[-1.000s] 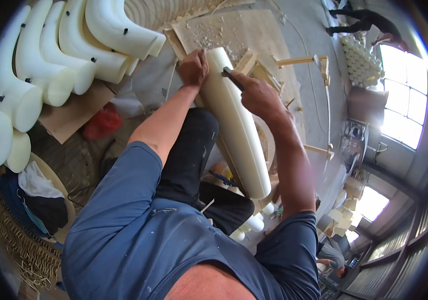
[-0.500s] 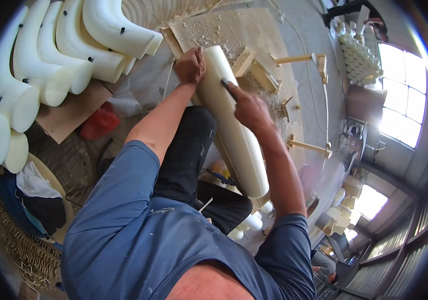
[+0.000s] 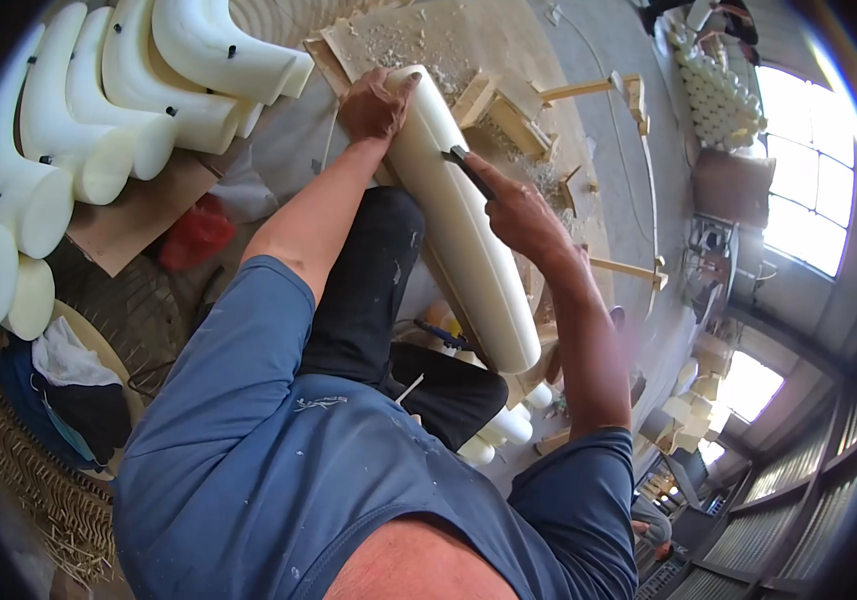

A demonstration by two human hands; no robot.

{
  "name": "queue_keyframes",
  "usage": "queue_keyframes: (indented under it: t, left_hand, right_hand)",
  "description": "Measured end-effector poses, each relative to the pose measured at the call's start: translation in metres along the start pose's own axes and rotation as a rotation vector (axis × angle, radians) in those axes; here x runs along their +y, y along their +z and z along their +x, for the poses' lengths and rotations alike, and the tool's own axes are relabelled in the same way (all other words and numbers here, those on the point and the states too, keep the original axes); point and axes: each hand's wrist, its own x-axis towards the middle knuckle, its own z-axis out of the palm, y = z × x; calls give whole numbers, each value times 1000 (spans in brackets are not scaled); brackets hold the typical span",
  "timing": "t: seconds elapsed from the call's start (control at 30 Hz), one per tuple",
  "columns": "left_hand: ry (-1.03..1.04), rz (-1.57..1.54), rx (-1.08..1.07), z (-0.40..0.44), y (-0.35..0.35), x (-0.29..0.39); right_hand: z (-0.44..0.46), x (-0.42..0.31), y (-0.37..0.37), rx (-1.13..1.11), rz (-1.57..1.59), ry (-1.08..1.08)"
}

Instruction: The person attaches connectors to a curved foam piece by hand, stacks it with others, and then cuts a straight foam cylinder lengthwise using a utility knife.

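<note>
A long cream-white foam cylinder (image 3: 474, 235) lies slanted on a wooden board, with a lengthwise seam line along its upper side. At its far end my left hand (image 3: 377, 108) is closed on the rim, with fingers over the edge. My right hand (image 3: 526, 218) is closed around the handle of a dark scraper-like blade (image 3: 471, 170). The tip of that tool touches the cylinder's surface near the seam, in the upper half. Its exact edge is too small to make out.
Curved white foam pieces (image 3: 134, 105) are stacked at the left. Shavings and wooden blocks (image 3: 519, 130) lie on the workbench (image 3: 509, 40) beyond the cylinder. A red bag (image 3: 197, 235) and cloths (image 3: 69, 355) are at the left. Another person (image 3: 652, 525) is far off at lower right.
My left hand has shifted so its fingers reach over the cylinder's end. My right hand and the tool have moved slightly down the cylinder and right. The whole view has shifted a little.
</note>
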Motion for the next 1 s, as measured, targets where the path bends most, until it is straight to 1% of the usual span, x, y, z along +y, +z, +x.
queue_keyframes:
  t: [0.03, 0.07, 0.13, 0.17, 0.23, 0.27, 0.3, 0.33, 0.4, 0.43, 0.5, 0.53, 0.57, 0.63, 0.67, 0.73, 0.77, 0.83, 0.87, 0.97, 1.0]
  left_hand:
    - [32, -4, 13, 1, 1, -1]
    - [45, 8, 7, 3, 2, -3]
    - [13, -33, -1, 0, -1, 1]
    - [24, -33, 3, 6, -2, 2]
    - [-27, 40, -56, 2, -7, 8]
    - [-31, 19, -69, 1, -8, 9]
    - [-37, 25, -64, 4, -7, 7]
    - [-12, 20, -37, 2, -4, 4]
    - [42, 25, 9, 1, -1, -1]
    - [43, 24, 14, 5, 0, -3]
    - [29, -8, -21, 2, -2, 0]
    - [-13, -4, -66, 2, -3, 2]
    - [1, -3, -60, 8, -5, 2]
    - [77, 111, -16, 4, -8, 12]
    - [80, 119, 32, 3, -7, 18]
    - [377, 184, 154, -2, -3, 36]
    - [413, 243, -26, -9, 4, 44]
    - [513, 540, -332, -27, -12, 56]
    - [490, 468, -268, -28, -5, 52]
    - [468, 502, -307, -27, -10, 57]
    - [481, 493, -285, -28, -7, 55]
  right_hand:
    - [0, 1, 2, -11, -14, 40]
    - [17, 9, 22, 20, -32, 38]
    - [30, 16, 41, 41, -39, 40]
    - [36, 20, 44, 61, -62, 28]
    - [19, 33, 40, 74, 7, -40]
    - [15, 41, 36, 74, 20, -76]
    - [-4, 22, 16, -9, 3, 6]
    - [-9, 24, 22, -21, 6, 3]
    - [-10, 30, 32, 35, -47, -9]
    - [-7, 26, 36, 36, -53, 43]
    - [10, 31, 56, 47, -65, 62]
    - [18, 33, 63, 64, -74, 65]
    - [20, 39, 66, 70, -62, 39]
    - [12, 44, 64, 63, -63, 46]
    - [15, 45, 61, 57, -70, 32]
    - [16, 45, 56, 65, -45, 2]
    - [16, 46, 52, 71, -30, -29]
    - [2, 43, 48, 63, -10, -22]
    - [-9, 45, 43, 62, 17, -21]
    - [-44, 50, 30, 68, 16, -19]
    - [-49, 52, 30, 75, 13, -15]
